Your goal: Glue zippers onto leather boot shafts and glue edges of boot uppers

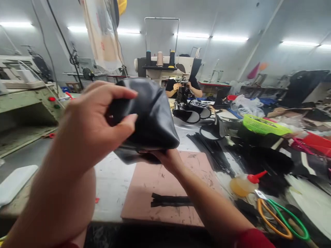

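My left hand (94,120) is raised close to the camera, its thumb and fingers pinched on the top fold of a black leather piece (152,117). My right hand (168,159) reaches in from below and grips the underside of the same piece; its fingers are mostly hidden by the leather. The piece is held above a pink cutting mat (165,186) on the worktable. A black zipper strip (172,199) lies flat on the mat near its front edge.
A glue bottle with a red nozzle (244,182) and scissors with orange and green handles (280,217) lie at the right. Behind them are black material pieces (207,132), a green basket (263,125) and a red tray (319,143). A person (183,88) works at a sewing machine opposite.
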`<state>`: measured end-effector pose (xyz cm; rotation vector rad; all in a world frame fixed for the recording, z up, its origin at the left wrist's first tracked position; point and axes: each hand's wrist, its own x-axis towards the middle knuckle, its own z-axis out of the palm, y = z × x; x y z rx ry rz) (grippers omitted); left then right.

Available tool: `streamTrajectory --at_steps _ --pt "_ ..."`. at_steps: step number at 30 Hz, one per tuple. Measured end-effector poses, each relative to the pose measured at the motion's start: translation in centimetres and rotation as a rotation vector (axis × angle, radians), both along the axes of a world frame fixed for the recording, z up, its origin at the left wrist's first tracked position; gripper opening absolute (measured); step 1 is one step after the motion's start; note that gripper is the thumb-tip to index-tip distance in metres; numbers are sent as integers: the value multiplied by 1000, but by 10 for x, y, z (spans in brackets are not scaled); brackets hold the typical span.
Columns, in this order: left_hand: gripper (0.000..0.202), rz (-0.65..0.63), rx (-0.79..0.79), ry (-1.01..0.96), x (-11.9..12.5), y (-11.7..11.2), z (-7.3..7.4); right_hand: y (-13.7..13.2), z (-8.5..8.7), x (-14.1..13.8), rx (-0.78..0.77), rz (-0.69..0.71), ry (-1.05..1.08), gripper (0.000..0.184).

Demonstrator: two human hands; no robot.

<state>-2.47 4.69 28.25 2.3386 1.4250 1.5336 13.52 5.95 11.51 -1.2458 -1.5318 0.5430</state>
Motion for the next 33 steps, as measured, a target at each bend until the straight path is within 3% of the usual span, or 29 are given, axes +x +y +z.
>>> streamTrajectory --at_steps 2,3,6,8,11,13,15,17,21,25,33 --pt "62 -278 81 186 19 7 -1 13 -10 13 -114 -21 239 28" --pt "66 -322 138 224 25 12 -6 18 -18 22 -191 -39 353 25" --pt "61 -161 186 172 30 30 -37 24 -45 53 -445 -85 577 24" --pt "52 -126 1 158 28 44 -73 23 -63 71 -563 -80 618 19" --pt "46 -131 -665 219 24 68 -142 16 -82 89 -622 -80 646 10" --pt "44 -113 -1000 31 24 82 -185 11 -87 94 -619 -77 663 9" --pt "40 -156 -1120 -53 29 89 -217 8 -88 95 -594 -61 686 11" --pt "41 -215 -1179 -118 37 91 -236 6 -87 93 -563 -45 719 14" --pt "40 -301 -1185 -188 52 88 -246 6 -87 92 -534 -50 791 19" --pt "60 -284 -1057 -165 51 88 -247 9 -90 96 -574 -89 869 12" --pt "38 -230 -893 -92 50 90 -249 19 -86 103 -635 -144 852 11"
